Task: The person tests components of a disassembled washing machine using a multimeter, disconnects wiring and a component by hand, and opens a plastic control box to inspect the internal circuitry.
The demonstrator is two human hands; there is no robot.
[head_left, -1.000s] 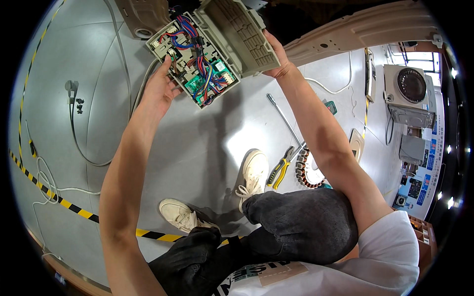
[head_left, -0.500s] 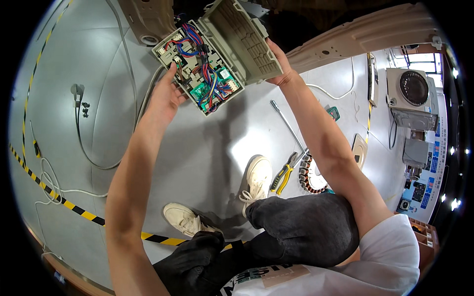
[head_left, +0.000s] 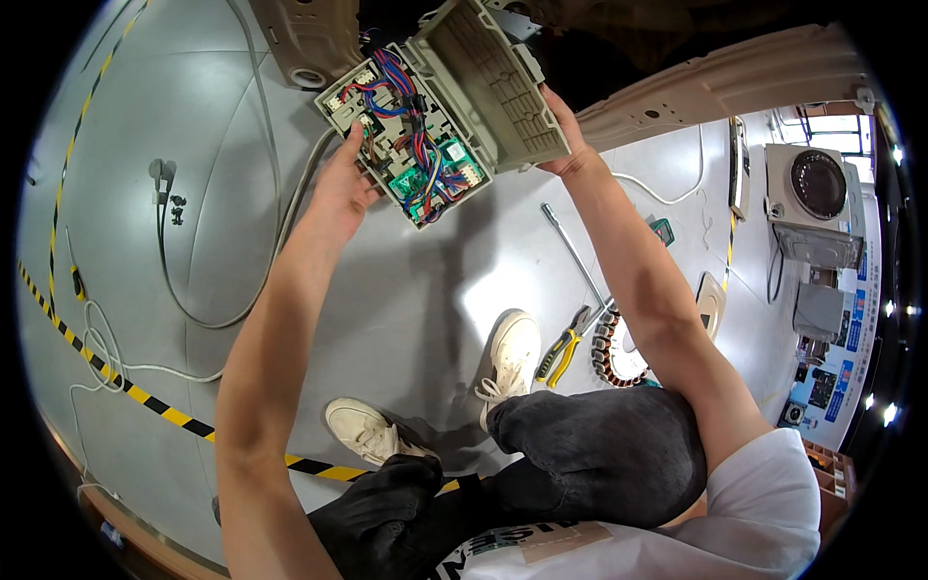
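Observation:
Both my hands hold a beige control board box point(head_left: 387, 159) that hangs open on its hinge above the floor. My left hand point(head_left: 346, 184) grips the long left side of its base, thumb over the rim and fingers beneath. Inside the base lie green circuit boards point(head_left: 452, 153) and a bundle of red, blue and black wires point(head_left: 418, 126). My right hand point(head_left: 572, 130) clasps the outer edge of the ribbed lid point(head_left: 498, 92), which is swung out to the right; its fingertips are partly hidden behind the lid.
A beige appliance frame point(head_left: 715, 82) borders the far side. On the floor to the right lie yellow-handled pliers point(head_left: 561, 356), a metal wrench point(head_left: 573, 248) and a stator ring point(head_left: 614, 350). Grey hoses and cables point(head_left: 162, 242) lie at left, near striped tape point(head_left: 145, 398).
The scene has shifted slightly right and down in the view, box and hands included. My grip on the base and the lid looks the same, and the lid stays open.

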